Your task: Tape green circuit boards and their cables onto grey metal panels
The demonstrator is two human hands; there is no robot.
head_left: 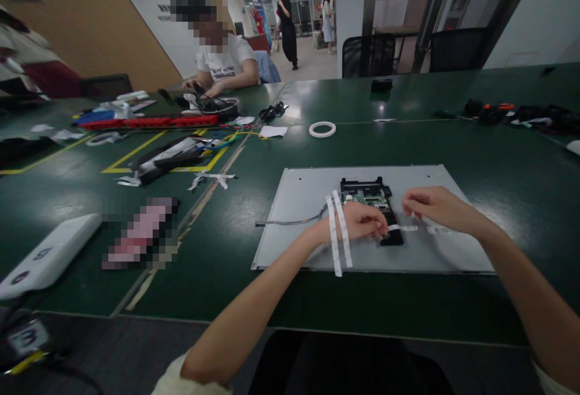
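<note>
A flat grey-white panel (290, 202) lies before me, with a black bracket (393, 232) and a green circuit board (367, 191) on it. My left hand (360, 220) is over the bracket, fingers bent and together at its lower part; whatever they may hold is hidden. Two long strips of white tape (336, 244) stick across my left wrist. From the bracket a short tape strip (405, 228) runs right across the panel. Just above the panel, right of the bracket, my right hand (435, 206) has curled fingers with nothing visible in them. A grey cable (290, 222) runs left from the board.
A roll of white tape (322, 129) lies behind the panel. Leftward are a pixelated pink object (145, 232), a white power bank (49, 256), tape scraps (212, 179) and a black-and-silver bundle (170, 156) with wires. Across the table sits a person (226, 60) handling cables.
</note>
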